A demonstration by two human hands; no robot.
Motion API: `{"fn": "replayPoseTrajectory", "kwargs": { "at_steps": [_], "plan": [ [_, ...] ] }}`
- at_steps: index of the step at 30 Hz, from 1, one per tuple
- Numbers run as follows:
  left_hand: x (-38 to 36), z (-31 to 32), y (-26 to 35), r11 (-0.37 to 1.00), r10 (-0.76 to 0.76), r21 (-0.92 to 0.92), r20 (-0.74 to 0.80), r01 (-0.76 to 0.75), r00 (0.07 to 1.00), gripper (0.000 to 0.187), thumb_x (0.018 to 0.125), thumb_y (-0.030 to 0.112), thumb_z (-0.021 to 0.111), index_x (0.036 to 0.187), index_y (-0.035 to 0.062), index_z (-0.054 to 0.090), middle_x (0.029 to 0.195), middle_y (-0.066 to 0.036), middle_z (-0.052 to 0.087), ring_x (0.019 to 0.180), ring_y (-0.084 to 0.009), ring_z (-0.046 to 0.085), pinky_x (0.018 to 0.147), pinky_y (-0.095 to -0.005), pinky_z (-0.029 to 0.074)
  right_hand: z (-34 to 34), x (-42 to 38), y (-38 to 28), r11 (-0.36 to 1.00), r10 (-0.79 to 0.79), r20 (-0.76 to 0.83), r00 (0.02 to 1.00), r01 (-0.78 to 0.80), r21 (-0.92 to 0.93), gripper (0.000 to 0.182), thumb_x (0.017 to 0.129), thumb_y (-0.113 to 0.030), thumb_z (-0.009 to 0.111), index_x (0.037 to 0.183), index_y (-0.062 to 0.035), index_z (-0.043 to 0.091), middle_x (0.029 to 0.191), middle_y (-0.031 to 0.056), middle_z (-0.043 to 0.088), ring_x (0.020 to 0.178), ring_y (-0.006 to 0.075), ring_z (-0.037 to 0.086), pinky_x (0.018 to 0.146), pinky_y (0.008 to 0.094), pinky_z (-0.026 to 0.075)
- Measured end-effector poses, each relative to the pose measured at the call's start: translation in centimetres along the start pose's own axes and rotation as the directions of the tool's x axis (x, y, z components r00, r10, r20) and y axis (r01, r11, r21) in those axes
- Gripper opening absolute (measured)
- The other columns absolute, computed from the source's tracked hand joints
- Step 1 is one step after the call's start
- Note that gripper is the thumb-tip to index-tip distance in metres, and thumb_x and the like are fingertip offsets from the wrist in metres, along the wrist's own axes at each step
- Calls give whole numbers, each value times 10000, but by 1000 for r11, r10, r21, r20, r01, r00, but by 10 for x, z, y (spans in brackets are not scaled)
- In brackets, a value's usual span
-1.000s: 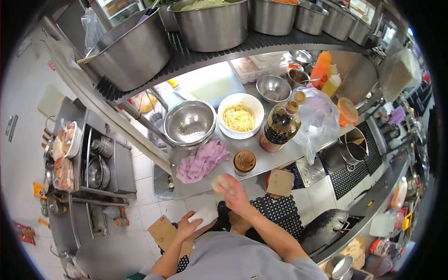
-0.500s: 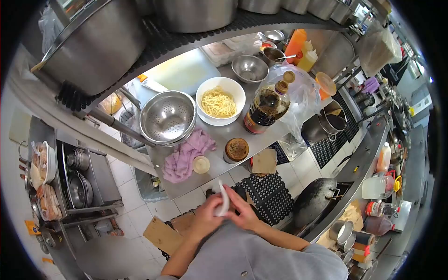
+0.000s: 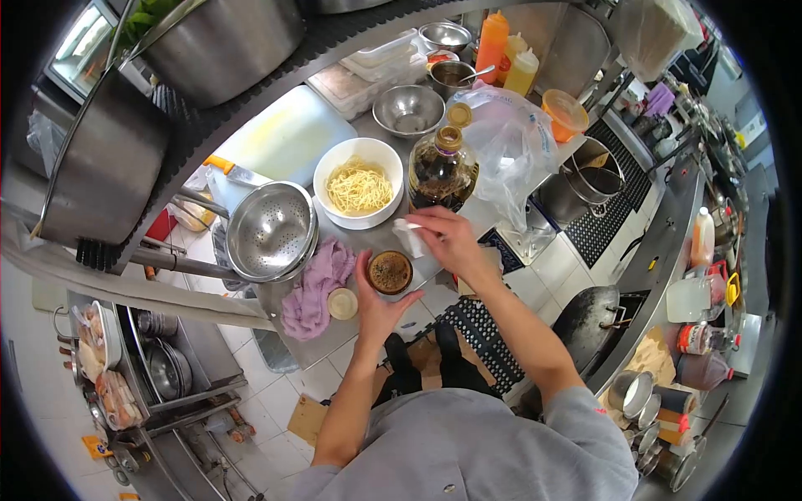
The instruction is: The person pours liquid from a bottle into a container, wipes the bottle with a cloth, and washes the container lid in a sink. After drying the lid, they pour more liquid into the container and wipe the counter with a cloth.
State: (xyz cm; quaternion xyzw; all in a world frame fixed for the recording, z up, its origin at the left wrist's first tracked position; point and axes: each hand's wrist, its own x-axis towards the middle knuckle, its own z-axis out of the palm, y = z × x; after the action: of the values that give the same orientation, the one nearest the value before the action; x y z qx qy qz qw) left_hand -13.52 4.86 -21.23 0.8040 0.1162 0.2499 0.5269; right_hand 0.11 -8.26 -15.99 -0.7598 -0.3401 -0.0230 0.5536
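My left hand [image 3: 380, 305] curves round the near side of an open jar [image 3: 390, 272] with a dark brown, speckled top, its thumb on the left and its fingers on the right. Pinched in my right hand [image 3: 447, 238] is a crumpled white paper towel [image 3: 408, 237], just above and to the right of the jar. Behind that hand stands a large bottle of dark liquid [image 3: 441, 171] with its cap flipped up. A white bowl of noodles [image 3: 322, 185] is beyond the jar. To its left lie a pale round lid [image 3: 342, 304] and a purple cloth [image 3: 316, 288].
A metal colander [image 3: 271, 231] stands at the left edge of the steel counter. Behind are a knife [image 3: 236, 171], a cutting board [image 3: 280, 134], a steel bowl [image 3: 408, 111] and squeeze bottles [image 3: 492, 42]. A plastic bag [image 3: 510, 150] lies right. Pots [image 3: 221, 50] line the shelf overhead.
My hands, together around the white paper before, have parted and moved forward over the counter. The left has come round the jar; the right has carried the paper towel beside it.
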Motion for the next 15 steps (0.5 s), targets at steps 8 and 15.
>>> {"fn": "replayPoseTrajectory", "kwargs": {
  "at_steps": [8, 15],
  "plan": [
    [4, 10, 2, 995, -91, 44, -56, 93, 994, 784, 625, 159, 868, 1229, 3, 393, 1122, -133, 544, 1018, -231, 567, 888, -334, 458, 2, 22, 1, 967, -216, 299, 929, 162, 195, 282, 767, 93, 612, 998, -48, 690, 1010, 123, 638, 873, 270, 633, 722, 346, 511],
    [4, 15, 0, 997, -66, 24, -76, 68, 995, 702, 626, 163, 850, 1172, -8, 442, 1068, -107, 547, 968, -219, 558, 869, -326, 444, -1, 12, 6, 947, -229, 374, 899, 117, 298, 319, 737, 159, 607, 992, -20, 677, 1040, 114, 627, 918, 263, 633, 780, 317, 539]
  ]
}}
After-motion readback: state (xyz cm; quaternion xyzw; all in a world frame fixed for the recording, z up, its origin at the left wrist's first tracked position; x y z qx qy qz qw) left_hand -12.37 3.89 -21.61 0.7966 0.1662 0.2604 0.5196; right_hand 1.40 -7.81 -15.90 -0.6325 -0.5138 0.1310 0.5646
